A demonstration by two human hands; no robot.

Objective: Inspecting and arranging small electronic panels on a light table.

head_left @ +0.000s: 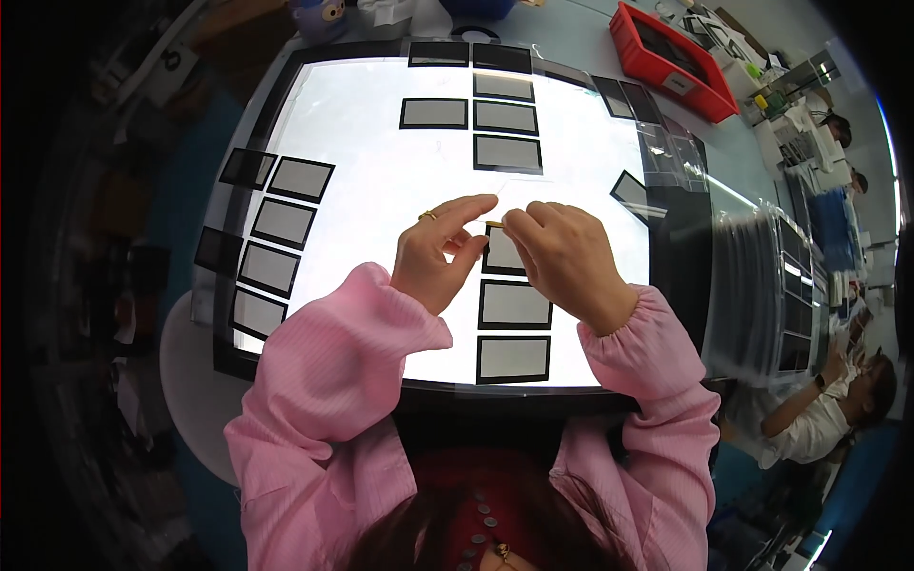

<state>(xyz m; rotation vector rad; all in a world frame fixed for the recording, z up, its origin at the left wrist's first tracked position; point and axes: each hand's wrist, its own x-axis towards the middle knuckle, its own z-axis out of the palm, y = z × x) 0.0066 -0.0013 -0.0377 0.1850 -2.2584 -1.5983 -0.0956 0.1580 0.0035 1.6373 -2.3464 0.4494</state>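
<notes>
Pink-sleeved left hand and right hand pinch together a thin yellow strip lying crosswise between their fingertips, above the black-framed rectangular glass panel.

We see most of the light coming from below: the glowing white light table fills the middle of the frame and is blown out, with no surface detail left in it. The dark-framed glass panels stand out sharply against it. The left hand and right hand are lit from underneath and stay crisp, with no motion blur. At the left and lower edges the frame falls into near black (a heavy fisheye vignette), and straight edges bow outward. A streak of glare crosses the right side. The upper right looks daylit, though it is perhaps too small and warped to judge.
</notes>
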